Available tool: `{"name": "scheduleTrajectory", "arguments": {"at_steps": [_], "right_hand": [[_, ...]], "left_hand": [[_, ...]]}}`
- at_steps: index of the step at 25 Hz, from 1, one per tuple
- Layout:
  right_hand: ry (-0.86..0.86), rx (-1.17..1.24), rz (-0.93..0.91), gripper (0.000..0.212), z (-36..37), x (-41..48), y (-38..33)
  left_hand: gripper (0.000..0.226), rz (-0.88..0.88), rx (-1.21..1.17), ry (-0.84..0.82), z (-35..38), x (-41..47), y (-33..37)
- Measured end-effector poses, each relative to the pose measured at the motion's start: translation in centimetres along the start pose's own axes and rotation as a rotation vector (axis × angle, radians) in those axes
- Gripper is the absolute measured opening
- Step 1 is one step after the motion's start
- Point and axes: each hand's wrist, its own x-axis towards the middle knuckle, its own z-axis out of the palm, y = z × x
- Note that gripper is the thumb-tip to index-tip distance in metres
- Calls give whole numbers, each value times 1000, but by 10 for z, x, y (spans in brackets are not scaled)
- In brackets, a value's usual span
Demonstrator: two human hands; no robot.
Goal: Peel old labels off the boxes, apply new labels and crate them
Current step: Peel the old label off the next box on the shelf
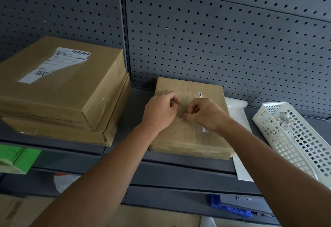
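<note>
A flat brown cardboard box (189, 137) lies on the grey shelf (136, 105) in the middle. Only small white scraps of label (200, 94) remain on its taped top. My left hand (161, 110) rests curled on the box top, knuckles up, holding it down. My right hand (202, 115) pinches a thin scrap of label or tape at the box's middle, fingertips close to the left hand. What the left fingers hold is hidden. To the left, two stacked brown boxes (59, 98) carry a partly torn white shipping label (53, 65).
A white perforated plastic basket (293, 137) with crumpled label scraps stands at the right. A white sheet (240, 115) lies under the box's right side. A pegboard wall backs the shelf. Below are a green box (19, 158) and a blue crate (231, 207).
</note>
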Motion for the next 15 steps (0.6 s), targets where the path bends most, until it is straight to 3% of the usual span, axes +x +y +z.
{"name": "scheduleTrajectory", "arguments": {"at_steps": [3,8,12,15], "right_hand": [[-61,-17,-1,19,2,-2,-2],[21,-50,-1,15,0,1,-1],[-50,-22,-7,19,3,-2,-1],[30,-63,4,16,2,2,-1]], "left_hand": [[25,-1,-1,3,0,1,-1],[27,-12,3,-5,1,0,0],[25,-9,5,1,-1,1,1],[26,-15,2,1,0,0,0]]}}
